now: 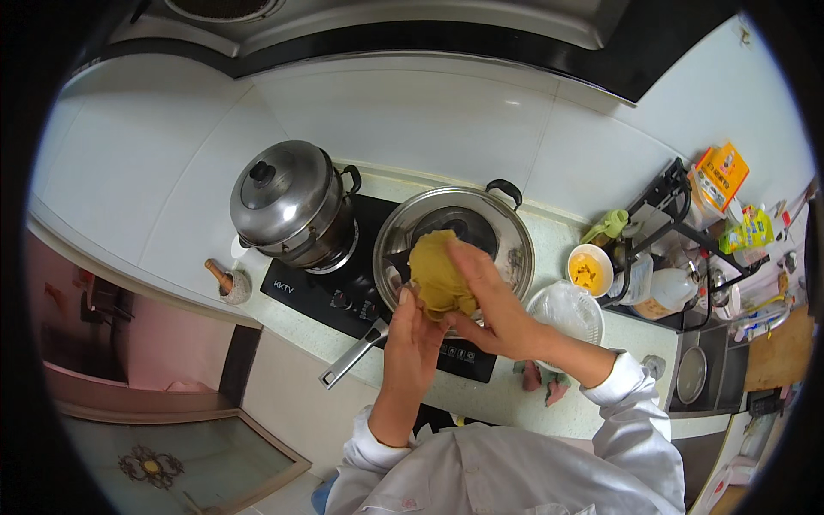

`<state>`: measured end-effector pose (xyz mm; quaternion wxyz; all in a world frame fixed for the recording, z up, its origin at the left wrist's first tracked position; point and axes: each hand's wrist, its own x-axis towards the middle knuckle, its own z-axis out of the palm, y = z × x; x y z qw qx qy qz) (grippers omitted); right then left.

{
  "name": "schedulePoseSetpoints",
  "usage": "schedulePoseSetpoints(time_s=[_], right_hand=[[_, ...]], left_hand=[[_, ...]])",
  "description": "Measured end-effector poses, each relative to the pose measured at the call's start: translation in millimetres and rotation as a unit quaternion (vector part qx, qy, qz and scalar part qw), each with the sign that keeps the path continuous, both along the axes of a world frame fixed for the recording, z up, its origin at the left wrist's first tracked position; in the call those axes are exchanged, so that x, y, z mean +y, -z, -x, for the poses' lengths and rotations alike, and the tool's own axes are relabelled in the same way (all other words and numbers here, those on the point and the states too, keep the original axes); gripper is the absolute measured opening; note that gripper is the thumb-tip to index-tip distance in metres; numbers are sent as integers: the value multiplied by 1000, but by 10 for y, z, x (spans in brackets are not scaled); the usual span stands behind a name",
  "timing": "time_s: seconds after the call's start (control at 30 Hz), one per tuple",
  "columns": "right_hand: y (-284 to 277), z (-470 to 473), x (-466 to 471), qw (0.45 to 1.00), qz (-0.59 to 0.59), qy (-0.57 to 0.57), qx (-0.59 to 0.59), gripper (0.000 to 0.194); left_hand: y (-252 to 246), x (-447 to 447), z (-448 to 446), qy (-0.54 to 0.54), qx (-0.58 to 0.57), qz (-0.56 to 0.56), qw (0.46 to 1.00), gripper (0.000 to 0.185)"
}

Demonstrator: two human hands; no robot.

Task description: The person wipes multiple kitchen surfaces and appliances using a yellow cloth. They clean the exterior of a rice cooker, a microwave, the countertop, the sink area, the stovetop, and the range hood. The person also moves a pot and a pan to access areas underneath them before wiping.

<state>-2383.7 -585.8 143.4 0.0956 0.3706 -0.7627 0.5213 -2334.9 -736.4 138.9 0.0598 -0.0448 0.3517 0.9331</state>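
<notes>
Between my two hands is a flattened yellow-green piece of dough (439, 273), uneven at its lower edge. My left hand (412, 331) supports it from below and the left. Against its right side lies my right hand (492, 302), fingers extended and thumb at the lower edge. Directly beneath is a wide stainless steel pan (518, 241) with a long handle (354, 353) toward me and a black loop handle at the back. The dough and hands hide part of the pan's interior.
A lidded steel steamer pot (283, 199) stands left on the black cooktop (302, 293). Beside it is a mortar with pestle (233, 287). To the right are a white plastic basket (570, 315), a bowl of yellow liquid (589, 270) and a black rack (669, 238). A range hood (412, 42) overhangs the back.
</notes>
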Motion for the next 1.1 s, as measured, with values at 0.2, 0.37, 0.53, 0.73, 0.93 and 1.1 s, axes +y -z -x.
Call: schedulePoseSetpoints(time_s=[0.2, 0.37, 0.53, 0.73, 0.93, 1.1], right_hand=[[193, 1052, -194, 971, 74, -43, -224, 60], [248, 2827, -629, 972, -139, 96, 166, 63], [36, 4066, -1275, 784, -338, 148, 499, 56], [538, 4237, -1302, 787, -384, 97, 474, 54], [1395, 3687, 52, 739, -534, -113, 396, 36], [1228, 3701, 26, 715, -597, -199, 306, 25]], left_hand=[[251, -405, 373, -66, 90, 365, 924, 43], [125, -854, 766, -150, -25, 210, 966, 40], [204, -937, 1735, -128, 16, 252, 959, 43], [650, -1091, 2960, -48, -30, 373, 926, 51], [1212, -932, 3099, -11, -88, 429, 899, 47], [1410, -908, 3032, -49, -47, 416, 907, 49]])
